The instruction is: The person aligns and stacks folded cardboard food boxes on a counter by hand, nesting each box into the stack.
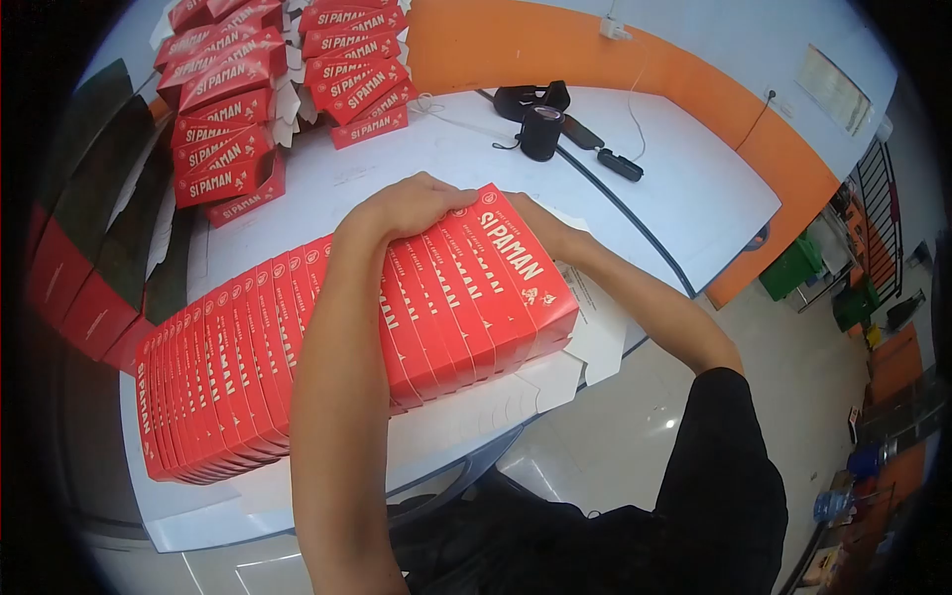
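Observation:
A long row of red "SI PAMAN" cartons (263, 347), nested one against another, leans across the white table. My left hand (421, 203) reaches over the row and is closed on the far upper edge of the cartons near the right end, its fingertips partly hidden. Behind the end carton (516, 283), my right hand (535, 220) touches its far right side; the carton hides its fingers. White cardboard flaps (526, 387) stick out beneath the row at the near edge and on the right.
Red cartons (228, 149) are stacked at the back left, with a second stack (357, 74) beside them. Dark-sided cartons (94, 258) stand at the far left. On the table (684, 159) lie a black cylindrical device (540, 134), a small black object (620, 165) and cables. An orange partition (476, 45) runs behind.

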Tool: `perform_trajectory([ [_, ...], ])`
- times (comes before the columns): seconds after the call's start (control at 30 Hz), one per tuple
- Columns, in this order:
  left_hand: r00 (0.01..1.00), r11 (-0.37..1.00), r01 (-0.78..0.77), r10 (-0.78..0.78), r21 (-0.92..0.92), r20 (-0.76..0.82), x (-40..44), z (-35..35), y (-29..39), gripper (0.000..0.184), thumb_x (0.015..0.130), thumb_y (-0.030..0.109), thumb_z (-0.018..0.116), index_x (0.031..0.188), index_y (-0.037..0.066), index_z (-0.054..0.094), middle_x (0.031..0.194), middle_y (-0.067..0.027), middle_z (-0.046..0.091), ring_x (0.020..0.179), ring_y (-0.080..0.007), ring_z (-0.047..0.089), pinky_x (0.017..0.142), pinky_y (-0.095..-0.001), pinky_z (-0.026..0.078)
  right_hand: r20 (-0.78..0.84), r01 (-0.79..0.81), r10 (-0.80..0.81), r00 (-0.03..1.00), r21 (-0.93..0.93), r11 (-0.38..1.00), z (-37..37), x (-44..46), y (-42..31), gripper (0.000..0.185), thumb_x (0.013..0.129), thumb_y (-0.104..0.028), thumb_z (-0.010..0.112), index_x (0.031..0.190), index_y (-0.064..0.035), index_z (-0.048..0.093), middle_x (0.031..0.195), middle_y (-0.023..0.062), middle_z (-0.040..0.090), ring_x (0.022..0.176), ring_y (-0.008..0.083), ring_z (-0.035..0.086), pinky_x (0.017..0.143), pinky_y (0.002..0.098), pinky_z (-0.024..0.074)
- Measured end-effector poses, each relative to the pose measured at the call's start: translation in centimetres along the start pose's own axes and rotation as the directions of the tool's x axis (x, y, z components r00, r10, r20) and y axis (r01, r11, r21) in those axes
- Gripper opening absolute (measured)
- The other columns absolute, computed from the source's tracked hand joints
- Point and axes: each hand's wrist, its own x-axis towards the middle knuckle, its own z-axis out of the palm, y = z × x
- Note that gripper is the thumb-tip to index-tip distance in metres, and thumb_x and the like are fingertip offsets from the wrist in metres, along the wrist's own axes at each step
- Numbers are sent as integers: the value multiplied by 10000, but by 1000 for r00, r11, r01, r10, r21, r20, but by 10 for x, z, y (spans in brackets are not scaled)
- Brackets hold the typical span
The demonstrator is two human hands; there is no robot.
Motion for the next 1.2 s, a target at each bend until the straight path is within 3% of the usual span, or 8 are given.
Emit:
perform_trajectory([
  [0.23, 1000, 1000, 6, -6, 9, 6, 2, 0, -2, 566, 981, 534, 596, 1206, 47, 775, 1130, -166, 771, 967, -258, 754, 921, -365, 551, 54, -103, 100, 994, 48, 994, -5, 5, -2, 562, 937, -364, 745, 1347, -52, 521, 1318, 187, 630, 1229, 400, 644, 1041, 445, 518],
  [0.3, 999, 1000, 27, -27, 14, 21, 2, -1, -1, 603, 948, 582, 597, 1218, 75, 780, 1205, -176, 756, 1052, -295, 745, 978, -390, 525, 19, -57, 55, 998, 120, 991, 1, 4, 2, 560, 941, -368, 743, 1347, -55, 517, 1318, 184, 625, 1235, 395, 640, 1052, 448, 510],
  [0.53, 999, 999, 31, -31, 14, 26, 4, -1, -2, 629, 932, 605, 603, 1190, 62, 788, 1158, -180, 768, 1005, -305, 758, 956, -384, 539, -100, 97, -74, 992, 241, 966, 19, -1, 11, 551, 945, -356, 745, 1327, -49, 494, 1307, 179, 627, 1176, 376, 657, 1044, 437, 504],
  [0.73, 1000, 1000, -13, 13, -3, -3, 5, 1, -9, 613, 933, 597, 612, 1181, 67, 792, 1193, -181, 758, 1008, -310, 753, 958, -393, 544, -73, 97, -96, 993, 17, 995, 6, 2, 15, 563, 937, -350, 763, 1326, -39, 501, 1237, 201, 692, 1174, 351, 683, 1002, 424, 529],
  [0.83, 999, 1000, -23, 23, 9, -29, 5, 0, -10, 621, 932, 607, 614, 1176, 64, 793, 1218, -182, 749, 1019, -315, 749, 961, -401, 541, -3, -50, 50, 999, 40, 998, -4, 3, 7, 558, 927, -328, 781, 1316, -31, 513, 1244, 215, 696, 1183, 342, 690, 986, 413, 539],
  [1.07, 1000, 999, 12, -12, 32, 0, 5, -1, -5, 669, 915, 647, 621, 1138, 42, 800, 1178, -190, 757, 1013, -323, 750, 948, -412, 539, -19, 48, -44, 999, 379, 924, 16, 5, 7, 465, 965, -275, 752, 1301, -38, 534, 1265, 120, 653, 1175, 210, 653, 1022, 354, 520],
  [1.17, 1000, 999, 19, -19, 38, -4, 3, 0, -2, 681, 901, 656, 631, 1124, 37, 803, 1139, -198, 765, 978, -319, 757, 926, -411, 546, -133, 76, 9, 991, 617, 783, 46, 18, 29, 442, 964, -269, 752, 1278, -46, 533, 1238, 107, 637, 1146, 203, 655, 1009, 352, 525],
  [1.2, 1000, 999, 24, -24, 42, -5, 2, 0, 0, 684, 897, 659, 635, 1121, 35, 803, 1125, -201, 767, 964, -318, 760, 918, -410, 548, -141, 66, 22, 990, 587, 807, 48, 18, 30, 443, 959, -269, 759, 1268, -48, 532, 1240, 109, 632, 1141, 200, 653, 1003, 349, 526],
])
